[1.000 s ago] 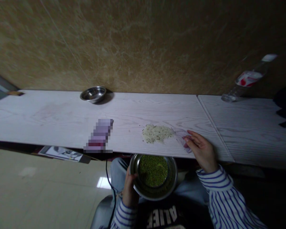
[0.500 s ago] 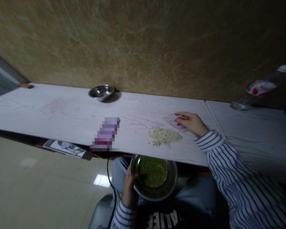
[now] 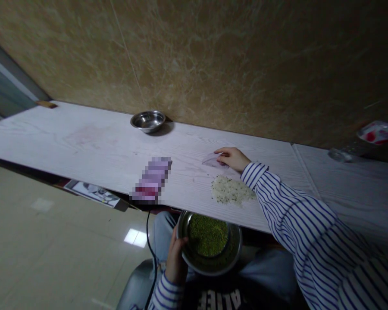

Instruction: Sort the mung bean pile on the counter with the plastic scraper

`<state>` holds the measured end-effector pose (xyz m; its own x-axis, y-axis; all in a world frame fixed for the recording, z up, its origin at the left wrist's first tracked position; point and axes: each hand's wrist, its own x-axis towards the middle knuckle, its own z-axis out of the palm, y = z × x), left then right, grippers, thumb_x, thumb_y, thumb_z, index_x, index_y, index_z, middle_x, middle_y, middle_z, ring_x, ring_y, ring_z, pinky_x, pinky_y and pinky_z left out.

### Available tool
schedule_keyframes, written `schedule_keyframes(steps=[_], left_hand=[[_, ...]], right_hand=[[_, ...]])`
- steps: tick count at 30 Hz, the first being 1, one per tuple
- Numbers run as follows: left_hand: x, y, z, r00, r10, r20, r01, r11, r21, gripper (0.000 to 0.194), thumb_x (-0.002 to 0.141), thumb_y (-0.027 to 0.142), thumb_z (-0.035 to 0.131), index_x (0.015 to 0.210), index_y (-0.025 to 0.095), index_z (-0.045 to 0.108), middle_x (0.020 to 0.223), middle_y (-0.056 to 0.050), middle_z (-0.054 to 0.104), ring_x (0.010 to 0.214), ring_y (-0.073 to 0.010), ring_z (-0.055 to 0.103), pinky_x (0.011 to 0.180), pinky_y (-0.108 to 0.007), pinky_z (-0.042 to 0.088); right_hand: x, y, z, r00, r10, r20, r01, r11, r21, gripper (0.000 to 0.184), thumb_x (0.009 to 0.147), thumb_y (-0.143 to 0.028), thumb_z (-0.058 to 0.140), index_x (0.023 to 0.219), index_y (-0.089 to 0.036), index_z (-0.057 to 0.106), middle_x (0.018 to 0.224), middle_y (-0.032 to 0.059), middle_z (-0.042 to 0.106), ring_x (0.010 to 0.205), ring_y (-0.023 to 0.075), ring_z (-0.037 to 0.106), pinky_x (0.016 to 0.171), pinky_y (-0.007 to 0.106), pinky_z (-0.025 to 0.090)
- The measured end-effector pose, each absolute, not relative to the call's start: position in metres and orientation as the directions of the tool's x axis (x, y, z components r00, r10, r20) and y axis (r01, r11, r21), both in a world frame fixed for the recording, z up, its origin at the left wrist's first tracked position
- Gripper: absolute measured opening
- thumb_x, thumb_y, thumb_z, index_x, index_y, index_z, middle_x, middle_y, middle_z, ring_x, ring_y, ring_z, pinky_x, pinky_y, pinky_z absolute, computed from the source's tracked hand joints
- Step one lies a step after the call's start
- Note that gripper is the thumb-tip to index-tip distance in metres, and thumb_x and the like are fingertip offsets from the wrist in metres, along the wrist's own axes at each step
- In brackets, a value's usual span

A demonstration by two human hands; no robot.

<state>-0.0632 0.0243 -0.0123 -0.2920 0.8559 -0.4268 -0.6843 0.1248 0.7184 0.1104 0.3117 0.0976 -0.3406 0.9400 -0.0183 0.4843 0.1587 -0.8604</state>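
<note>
Left hand (image 3: 177, 260) grips the steel bowl (image 3: 235, 247) by its rim at the bench (image 3: 93, 140) edge, likely so the lap (image 3: 268, 271) steadies it. Right hand (image 3: 235, 160) pinches clear film (image 3: 210, 160) in its fingers (image 3: 223, 150), seemingly by one end, just beyond the rice pile (image 3: 230, 190).

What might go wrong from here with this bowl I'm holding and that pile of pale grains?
The right sleeve passes close by the pile of pale grains, so it might brush some aside. Only the left hand grips the steel bowl; if that tips, the green grains could spill. The thin plastic in the right hand might slip loose.
</note>
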Motion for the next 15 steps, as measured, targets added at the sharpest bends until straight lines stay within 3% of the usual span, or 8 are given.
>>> schedule_keyframes(steps=[15], left_hand=[[-0.060,0.028,-0.009,-0.264,0.866,-0.425,-0.644,0.170,0.746,0.052,0.070,0.030,0.065,0.122,0.024,0.070,0.122,-0.007,0.074,0.129,-0.0388,0.057,0.107,-0.054,0.043]], right_hand=[[0.083,0.286,0.107,-0.628,0.766,-0.134,0.460,0.227,-0.858,0.031,0.084,-0.011,0.065,0.113,-0.013,0.075,0.068,-0.0009,0.066,0.060,0.0120,0.057,0.065,0.028,0.047]])
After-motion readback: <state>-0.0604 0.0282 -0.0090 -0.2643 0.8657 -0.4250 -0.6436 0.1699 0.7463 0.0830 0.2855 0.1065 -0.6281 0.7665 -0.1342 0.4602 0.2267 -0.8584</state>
